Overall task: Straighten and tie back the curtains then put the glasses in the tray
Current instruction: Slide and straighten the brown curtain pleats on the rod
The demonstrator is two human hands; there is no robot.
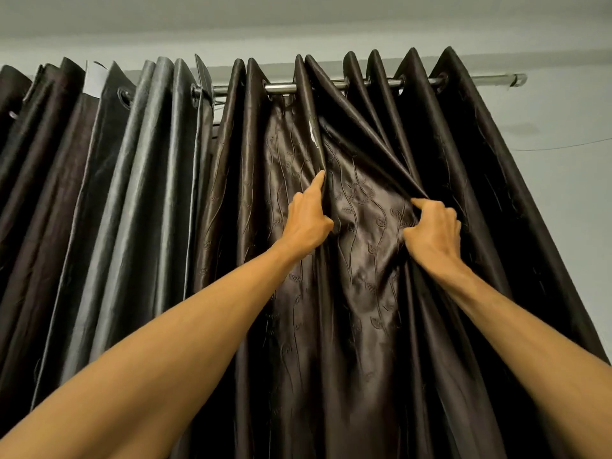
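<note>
A dark brown satin curtain (361, 293) with an embossed vine pattern hangs by eyelets from a metal rod (281, 88). Both my arms reach up to it. My left hand (306, 220) pinches a fold of this curtain, index finger stretched upward along the pleat. To its right, my right hand (433, 231) is clenched on another fold, pulling the fabric between the hands into a flat panel. A second, greyer dark curtain (132, 193) hangs bunched on the left. No glasses or tray are in view.
The rod's right end (516, 78) sticks out past the curtain over a pale wall (563, 193). A thin wire (563, 147) runs across that wall. The ceiling spans the top of the view.
</note>
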